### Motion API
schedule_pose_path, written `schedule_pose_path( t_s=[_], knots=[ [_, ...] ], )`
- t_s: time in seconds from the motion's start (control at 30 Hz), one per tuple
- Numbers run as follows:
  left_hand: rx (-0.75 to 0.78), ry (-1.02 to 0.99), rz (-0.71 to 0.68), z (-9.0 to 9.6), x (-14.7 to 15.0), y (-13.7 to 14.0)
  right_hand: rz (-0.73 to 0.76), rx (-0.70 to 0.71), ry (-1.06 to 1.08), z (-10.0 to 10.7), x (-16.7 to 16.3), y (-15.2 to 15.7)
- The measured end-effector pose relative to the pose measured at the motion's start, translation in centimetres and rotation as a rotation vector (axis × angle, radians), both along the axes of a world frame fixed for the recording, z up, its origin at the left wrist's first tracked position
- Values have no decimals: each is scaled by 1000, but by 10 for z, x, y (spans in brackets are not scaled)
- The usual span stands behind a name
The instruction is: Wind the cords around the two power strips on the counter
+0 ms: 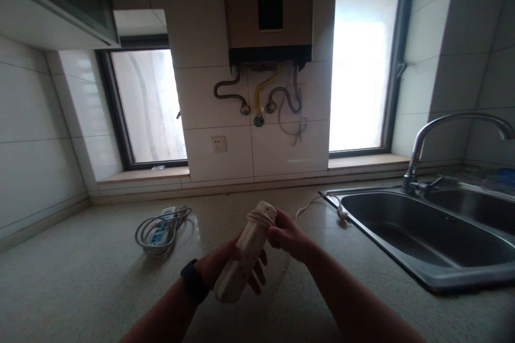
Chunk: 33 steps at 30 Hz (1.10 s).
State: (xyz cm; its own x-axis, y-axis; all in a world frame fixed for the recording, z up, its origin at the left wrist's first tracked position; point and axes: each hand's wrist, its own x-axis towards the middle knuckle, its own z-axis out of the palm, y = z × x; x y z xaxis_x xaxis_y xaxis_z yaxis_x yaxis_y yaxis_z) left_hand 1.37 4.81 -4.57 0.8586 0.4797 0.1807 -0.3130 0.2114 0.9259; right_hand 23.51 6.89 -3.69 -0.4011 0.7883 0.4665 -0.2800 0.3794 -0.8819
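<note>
A white power strip (246, 257) is held tilted above the countertop, its far end up and away from me. My left hand (221, 261) is wrapped around its lower half, with fingertips showing on the right side. White cord (260, 218) is wound in a few turns around the strip's upper end. My right hand (290, 236) pinches at those turns from the right. From there the loose part of the cord runs right across the counter to its plug (342, 213), which lies beside the sink edge.
A second power strip (160, 233), with blue sockets and coiled grey cord, lies on the countertop (100, 278) at left. The steel double sink (402, 225) and faucet (418, 161) are at right. A wall outlet (218, 144) sits below the water heater (245, 16).
</note>
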Motion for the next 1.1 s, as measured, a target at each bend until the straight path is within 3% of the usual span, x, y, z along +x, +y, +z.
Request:
schedule_pose_path(
  t_s=[0.13,0.33,0.5,0.73,1.1],
  knots=[
    [263,181,272,7,-9,10,-137,-38,14,1,1,4],
    [998,522,846,-2,0,12,-411,-40,-81,-10,-9,12],
    [1343,669,1048,-11,18,3,-574,-2,-138,-16,-26,8],
    [1300,730,1180,-9,26,-2,-584,25,-166,-9,-39,-6],
    [1027,582,988,1,9,-6,-380,124,-323,-3,-19,-4]
  ],
)
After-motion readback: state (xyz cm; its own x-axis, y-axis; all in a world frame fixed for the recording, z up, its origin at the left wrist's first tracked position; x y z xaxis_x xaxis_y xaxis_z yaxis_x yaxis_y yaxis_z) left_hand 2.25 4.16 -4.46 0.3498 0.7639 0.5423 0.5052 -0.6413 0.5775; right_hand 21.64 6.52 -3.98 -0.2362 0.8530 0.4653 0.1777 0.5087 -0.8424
